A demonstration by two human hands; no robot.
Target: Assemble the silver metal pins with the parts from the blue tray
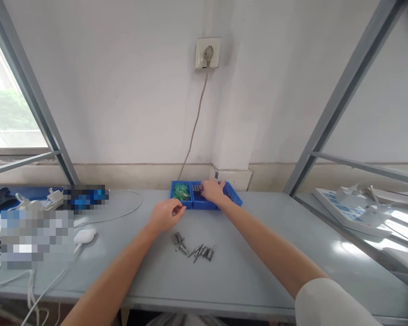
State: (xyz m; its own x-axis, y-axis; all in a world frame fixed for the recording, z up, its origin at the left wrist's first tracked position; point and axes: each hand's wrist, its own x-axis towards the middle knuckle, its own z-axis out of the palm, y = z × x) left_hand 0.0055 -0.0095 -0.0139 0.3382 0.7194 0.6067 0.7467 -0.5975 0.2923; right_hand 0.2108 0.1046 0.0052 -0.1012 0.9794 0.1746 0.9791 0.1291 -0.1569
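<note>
My right hand [211, 190] reaches into the middle blue bin [204, 205], its fingers bent down among small dark metal parts [196, 189]; the fingertips are hidden. Just in front of the left blue bin [182, 204], which holds green plastic pieces [181, 191], my left hand [166, 214] hovers with its fingers curled in toward the thumb. What it holds, if anything, cannot be made out. Closer to me on the grey table lie two loose groups of metal pins with thicker cylindrical ends, a left group [179, 242] and a right group [204, 251].
A right blue bin [235, 198] adjoins the others. White cables and a white plug piece [85, 236] lie on the table's left side. A white tray-like item [350, 215] stands right, beyond a metal frame post [340, 90]. A cord hangs from the wall socket [207, 53].
</note>
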